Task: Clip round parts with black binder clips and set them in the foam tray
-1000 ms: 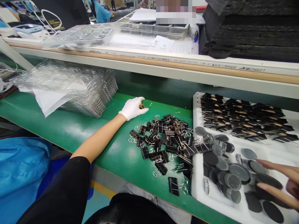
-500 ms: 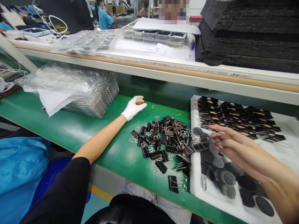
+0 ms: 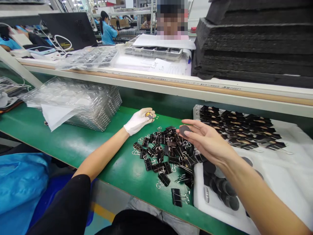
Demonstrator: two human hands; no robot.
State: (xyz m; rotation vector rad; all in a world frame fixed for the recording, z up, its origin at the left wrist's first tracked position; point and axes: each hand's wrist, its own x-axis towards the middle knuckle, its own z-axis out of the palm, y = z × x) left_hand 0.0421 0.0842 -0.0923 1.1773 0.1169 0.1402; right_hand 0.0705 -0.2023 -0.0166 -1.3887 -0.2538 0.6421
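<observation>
My left hand (image 3: pixel 138 121), in a white glove, is closed around a small round piece with a gold and dark face (image 3: pixel 149 115). Bare, my right hand (image 3: pixel 204 138) pinches a dark grey disc (image 3: pixel 185 131) between thumb and fingers, above the right part of a heap of black binder clips (image 3: pixel 161 150). The two hands are apart. Under my right forearm, more dark discs (image 3: pixel 220 189) lie in a white foam tray (image 3: pixel 199 195); the arm hides some of them. Rows of binder clips clamped on pieces (image 3: pixel 237 125) fill the tray's far side.
A stack of clear plastic trays (image 3: pixel 85 104) stands on the green bench (image 3: pixel 114 166) at left. Above runs a shelf edge (image 3: pixel 146 80) carrying papers, clear trays and a tall stack of black foam sheets (image 3: pixel 249 45). People sit beyond the shelf.
My right hand has moved left from above the discs in the foam tray, and a dark disc now shows in its fingers. My left hand has turned its round piece more into view.
</observation>
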